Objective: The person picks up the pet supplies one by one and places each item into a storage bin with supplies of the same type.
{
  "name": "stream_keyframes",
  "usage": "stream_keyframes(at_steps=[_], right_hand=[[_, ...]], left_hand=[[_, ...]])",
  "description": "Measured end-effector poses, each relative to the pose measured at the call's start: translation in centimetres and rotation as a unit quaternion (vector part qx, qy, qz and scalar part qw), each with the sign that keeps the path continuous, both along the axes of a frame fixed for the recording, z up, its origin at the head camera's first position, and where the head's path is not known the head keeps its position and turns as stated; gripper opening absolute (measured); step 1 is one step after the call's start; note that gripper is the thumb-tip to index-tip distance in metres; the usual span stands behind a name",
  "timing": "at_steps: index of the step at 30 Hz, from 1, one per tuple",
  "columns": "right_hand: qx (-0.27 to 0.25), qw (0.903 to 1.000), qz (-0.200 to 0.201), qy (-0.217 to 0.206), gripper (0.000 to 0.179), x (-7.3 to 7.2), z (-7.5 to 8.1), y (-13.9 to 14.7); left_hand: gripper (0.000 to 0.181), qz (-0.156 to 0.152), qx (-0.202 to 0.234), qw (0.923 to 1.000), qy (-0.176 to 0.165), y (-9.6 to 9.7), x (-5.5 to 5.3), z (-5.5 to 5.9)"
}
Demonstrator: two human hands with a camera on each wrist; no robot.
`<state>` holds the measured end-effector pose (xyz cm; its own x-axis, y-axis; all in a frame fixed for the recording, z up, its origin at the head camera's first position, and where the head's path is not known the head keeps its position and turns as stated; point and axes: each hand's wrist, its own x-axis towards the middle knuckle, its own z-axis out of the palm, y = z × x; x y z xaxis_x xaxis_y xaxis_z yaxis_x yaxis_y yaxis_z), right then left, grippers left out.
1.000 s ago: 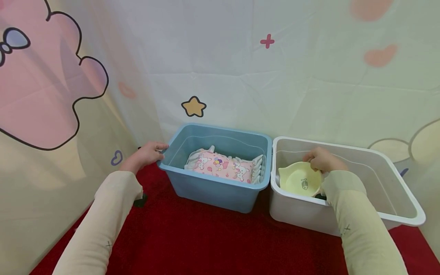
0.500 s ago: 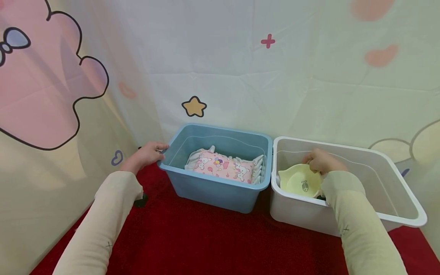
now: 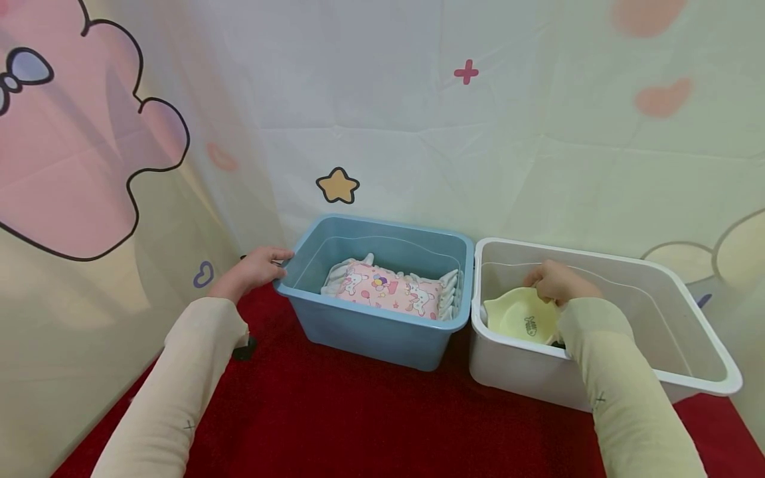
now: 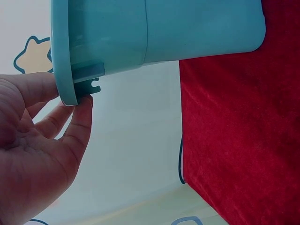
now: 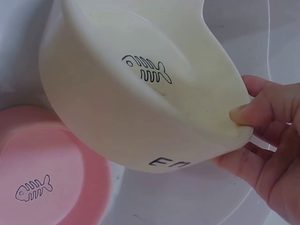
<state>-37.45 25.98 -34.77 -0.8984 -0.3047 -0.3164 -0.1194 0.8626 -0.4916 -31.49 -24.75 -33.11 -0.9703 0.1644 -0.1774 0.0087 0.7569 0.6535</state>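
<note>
At the left end of the blue tub (image 3: 370,335), my left hand (image 3: 254,269) grips the rim; the left wrist view has the thumb on one side of the rim (image 4: 60,51) and fingers on the other. My right hand (image 3: 562,282) reaches into the white tub (image 3: 526,375). Its thumb and fingers pinch the edge of a pale yellow bowl (image 3: 516,315) with a fishbone print. In the right wrist view this bowl (image 5: 117,117) is tilted, with dark letters on its outer wall. A pink bowl (image 5: 42,183) with a similar print sits below it, beside the right hand's bowl.
Inside the blue tub lies a small pink cushion (image 3: 382,289) with rabbit prints and white frills. Both tubs stand side by side on a red cloth (image 3: 335,418), against a printed curtain (image 3: 406,153). Something dark (image 3: 558,343) shows near the right sleeve in the white tub.
The yellow bowl has tipped and sunk slightly in the white tub, with the right hand still pinching its edge. My left hand stays in place on the blue rim.
</note>
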Motion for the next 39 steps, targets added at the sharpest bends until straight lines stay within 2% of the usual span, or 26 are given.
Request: stream_keyframes(at_steps=[39], right_hand=[[0.002,0.9994,0.021,-0.027,0.048,-0.43,-0.74,-0.94]], left_hand=[[0.05,0.016,-0.002,0.9998,-0.008,0.1,-0.05,0.03]])
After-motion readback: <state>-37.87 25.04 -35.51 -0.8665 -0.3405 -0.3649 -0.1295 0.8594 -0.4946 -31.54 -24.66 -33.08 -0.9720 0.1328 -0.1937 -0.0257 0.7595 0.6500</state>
